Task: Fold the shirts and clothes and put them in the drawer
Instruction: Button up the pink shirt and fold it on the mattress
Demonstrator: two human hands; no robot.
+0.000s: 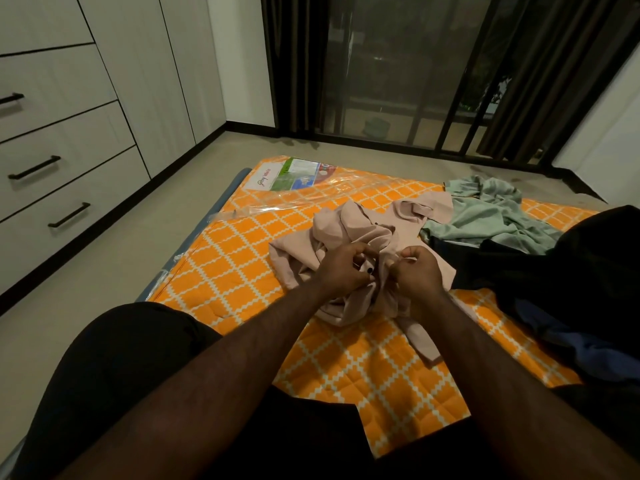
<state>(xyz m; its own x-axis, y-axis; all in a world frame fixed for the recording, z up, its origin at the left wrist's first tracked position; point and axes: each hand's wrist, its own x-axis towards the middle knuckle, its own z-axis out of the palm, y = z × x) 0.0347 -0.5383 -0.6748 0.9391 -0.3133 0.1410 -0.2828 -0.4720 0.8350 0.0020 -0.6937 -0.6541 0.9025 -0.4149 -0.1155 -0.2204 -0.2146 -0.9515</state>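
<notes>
Hands at centre frame: our left hand (341,268) and right hand (420,271) pinch the crumpled pink shirt (363,230) on the mattress (221,258); we should shake it flat before folding.

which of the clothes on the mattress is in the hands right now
The pale pink shirt, gripped by the left hand and right hand. The green garment and dark clothes lie untouched to its right.

Both bare forearms reach forward and converge. The left hand (341,268) and right hand (420,270) sit close together, backs up, fingers curled, each pinching a fold of the pink shirt (363,233).
</notes>
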